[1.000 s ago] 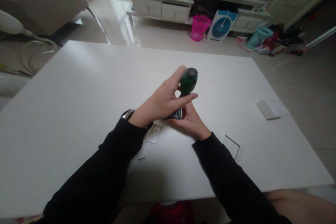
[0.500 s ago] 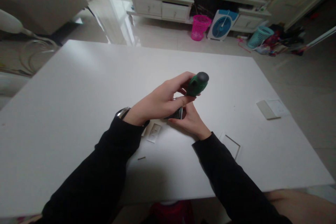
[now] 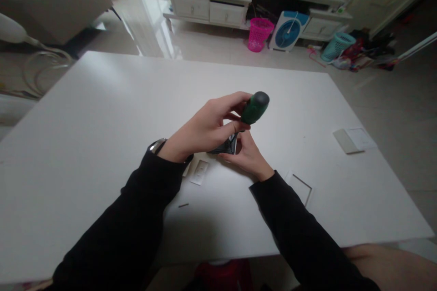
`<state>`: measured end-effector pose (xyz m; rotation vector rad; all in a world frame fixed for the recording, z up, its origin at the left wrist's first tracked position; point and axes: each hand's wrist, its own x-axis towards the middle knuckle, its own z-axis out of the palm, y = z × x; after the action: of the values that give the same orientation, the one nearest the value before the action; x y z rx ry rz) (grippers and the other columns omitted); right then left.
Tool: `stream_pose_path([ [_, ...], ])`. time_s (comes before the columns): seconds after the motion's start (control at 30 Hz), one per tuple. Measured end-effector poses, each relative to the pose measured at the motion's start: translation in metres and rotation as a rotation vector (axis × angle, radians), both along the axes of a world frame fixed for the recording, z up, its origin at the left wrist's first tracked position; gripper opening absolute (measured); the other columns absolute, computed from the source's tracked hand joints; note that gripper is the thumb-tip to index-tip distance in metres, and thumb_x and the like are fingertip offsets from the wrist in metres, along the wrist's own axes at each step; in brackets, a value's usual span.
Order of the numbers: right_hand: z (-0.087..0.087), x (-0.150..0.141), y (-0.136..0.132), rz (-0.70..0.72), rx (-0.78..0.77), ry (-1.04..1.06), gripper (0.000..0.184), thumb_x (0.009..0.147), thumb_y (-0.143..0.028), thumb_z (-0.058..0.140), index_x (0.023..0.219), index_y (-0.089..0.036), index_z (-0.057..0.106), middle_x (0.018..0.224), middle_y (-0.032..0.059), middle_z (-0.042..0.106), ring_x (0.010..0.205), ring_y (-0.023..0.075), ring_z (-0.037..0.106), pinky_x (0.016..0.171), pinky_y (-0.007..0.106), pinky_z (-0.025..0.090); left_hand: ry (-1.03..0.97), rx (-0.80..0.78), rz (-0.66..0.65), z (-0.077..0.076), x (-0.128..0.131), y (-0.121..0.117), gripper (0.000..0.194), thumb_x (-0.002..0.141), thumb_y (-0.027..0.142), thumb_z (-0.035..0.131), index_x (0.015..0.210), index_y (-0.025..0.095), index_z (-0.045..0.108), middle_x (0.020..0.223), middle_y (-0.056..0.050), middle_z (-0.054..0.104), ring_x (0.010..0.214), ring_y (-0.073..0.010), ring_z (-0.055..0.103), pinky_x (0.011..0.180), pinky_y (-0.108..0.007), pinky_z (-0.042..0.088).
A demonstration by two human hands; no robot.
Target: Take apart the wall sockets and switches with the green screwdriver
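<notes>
My left hand [image 3: 205, 129] grips a screwdriver [image 3: 254, 107] by its green handle with a dark cap, tilted to the right, its tip down at a small dark metal part [image 3: 225, 147]. My right hand [image 3: 247, 157] holds that part just above the white table [image 3: 102, 113]; the shaft and tip are hidden between my fingers. A small white switch piece [image 3: 200, 170] lies under my left wrist, and a short dark screw [image 3: 183, 205] lies nearer me.
A white frame plate [image 3: 302, 188] lies right of my right sleeve, and two flat white cover pieces [image 3: 353, 140] sit by the table's right edge. Beyond the table are a pink basket [image 3: 258, 34], a blue fan [image 3: 287, 31] and a teal basket [image 3: 335, 46].
The screwdriver handle has tipped from near upright over to the right, and my left fingers have shifted along it. My right hand has stayed on the metal part.
</notes>
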<state>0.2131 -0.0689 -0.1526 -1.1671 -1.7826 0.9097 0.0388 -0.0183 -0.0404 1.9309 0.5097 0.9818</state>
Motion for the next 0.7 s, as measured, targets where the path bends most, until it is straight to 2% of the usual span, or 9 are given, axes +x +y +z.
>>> stream_pose_path([
  [0.1, 0.004, -0.001, -0.001, -0.021, 0.028, 0.018, 0.073, 0.075, -0.038, 0.090, 0.138, -0.032, 0.053, 0.141, 0.0098, 0.054, 0.133, 0.0358, 0.053, 0.112, 0.059, 0.049, -0.016, -0.047, -0.053, 0.000, -0.001, 0.000, 0.045, 0.087, 0.018, 0.066, 0.132, 0.025, 0.062, 0.113, -0.005, 0.070, 0.104, -0.0226, 0.072, 0.092, -0.039, 0.065],
  [0.2, 0.004, -0.001, -0.002, -0.020, 0.034, 0.032, 0.080, 0.075, -0.039, 0.091, 0.144, -0.033, 0.050, 0.141, 0.0101, 0.054, 0.136, 0.0359, 0.052, 0.115, 0.060, 0.048, -0.013, -0.022, -0.054, -0.004, 0.000, 0.000, 0.044, 0.092, 0.021, 0.062, 0.136, 0.027, 0.058, 0.112, -0.006, 0.068, 0.102, -0.0236, 0.071, 0.091, -0.042, 0.064],
  [0.33, 0.001, -0.002, 0.000, -0.029, 0.005, 0.030, 0.083, 0.076, -0.044, 0.091, 0.147, -0.030, 0.049, 0.143, 0.0129, 0.056, 0.133, 0.0371, 0.055, 0.112, 0.062, 0.050, 0.029, 0.068, 0.039, -0.010, 0.005, -0.001, 0.042, 0.096, 0.030, 0.065, 0.136, 0.029, 0.055, 0.109, -0.005, 0.065, 0.100, -0.0247, 0.067, 0.092, -0.045, 0.062],
  [0.47, -0.002, -0.003, 0.002, -0.012, 0.012, 0.049, 0.090, 0.076, -0.048, 0.091, 0.151, -0.028, 0.045, 0.147, 0.0147, 0.055, 0.139, 0.0385, 0.052, 0.116, 0.064, 0.046, 0.030, 0.143, 0.146, -0.012, 0.010, -0.001, 0.036, 0.091, 0.036, 0.076, 0.121, 0.024, 0.060, 0.110, -0.008, 0.064, 0.103, -0.0256, 0.064, 0.092, -0.043, 0.060],
  [0.53, -0.002, -0.002, 0.002, -0.009, 0.014, 0.043, 0.088, 0.076, -0.046, 0.091, 0.150, -0.030, 0.046, 0.148, 0.0134, 0.055, 0.141, 0.0376, 0.051, 0.117, 0.063, 0.045, 0.020, 0.121, 0.155, -0.012, 0.011, -0.001, 0.035, 0.089, 0.037, 0.079, 0.116, 0.022, 0.062, 0.111, -0.008, 0.066, 0.102, -0.0240, 0.065, 0.088, -0.040, 0.060],
  [0.7, -0.001, 0.001, 0.002, 0.006, -0.028, -0.008, 0.068, 0.078, -0.043, 0.089, 0.135, -0.027, 0.056, 0.135, 0.0124, 0.063, 0.129, 0.0351, 0.059, 0.110, 0.060, 0.051, 0.002, 0.045, 0.127, -0.009, 0.009, 0.000, 0.047, 0.080, 0.032, 0.085, 0.122, 0.021, 0.066, 0.111, -0.006, 0.071, 0.099, -0.0213, 0.070, 0.089, -0.038, 0.062],
])
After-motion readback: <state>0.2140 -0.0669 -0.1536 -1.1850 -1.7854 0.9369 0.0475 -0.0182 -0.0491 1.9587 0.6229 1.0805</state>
